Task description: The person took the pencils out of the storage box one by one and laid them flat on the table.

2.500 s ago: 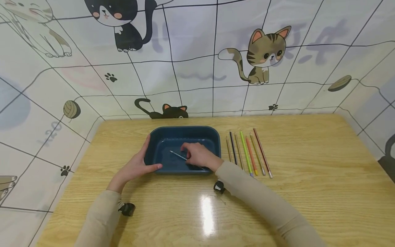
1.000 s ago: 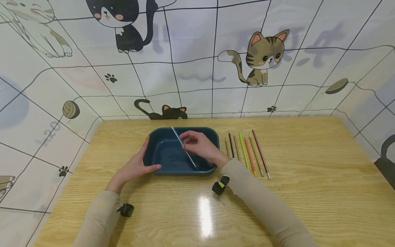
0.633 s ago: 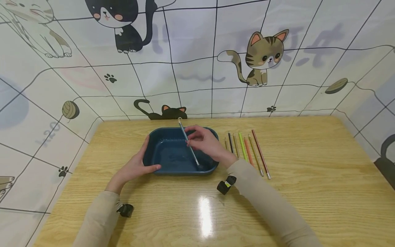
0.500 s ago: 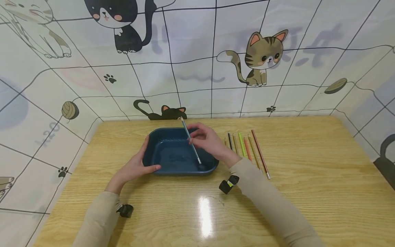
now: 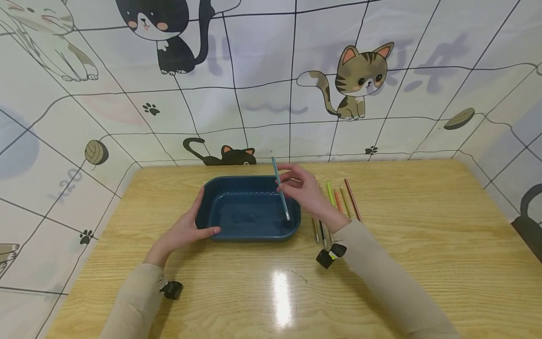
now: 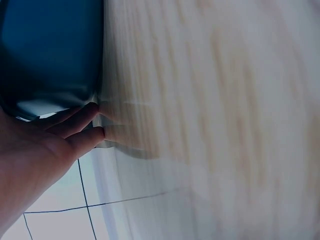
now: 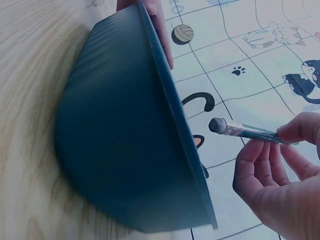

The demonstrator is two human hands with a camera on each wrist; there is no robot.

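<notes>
A light-blue pencil is pinched between thumb and fingers of my right hand, above the right side of a dark blue tray. The pencil is steeply tilted, with its eraser end low. In the right wrist view, the grey eraser and metal band of the pencil show beyond the rim of the tray. My left hand rests on the tray's left side, thumb along the near rim and straight fingers against the left wall. The left wrist view shows its fingers beside the tray, low at the table.
Several pencils lie side by side right of the tray, among them a green pencil and a dark red pencil, partly hidden by my right hand and sleeve. Behind the wooden table stands a cat-patterned wall covering.
My right hand has lifted the light-blue pencil from the tray's floor and carried it up and rightward, tilting it more upright. My left hand has stayed at the tray's left side.
</notes>
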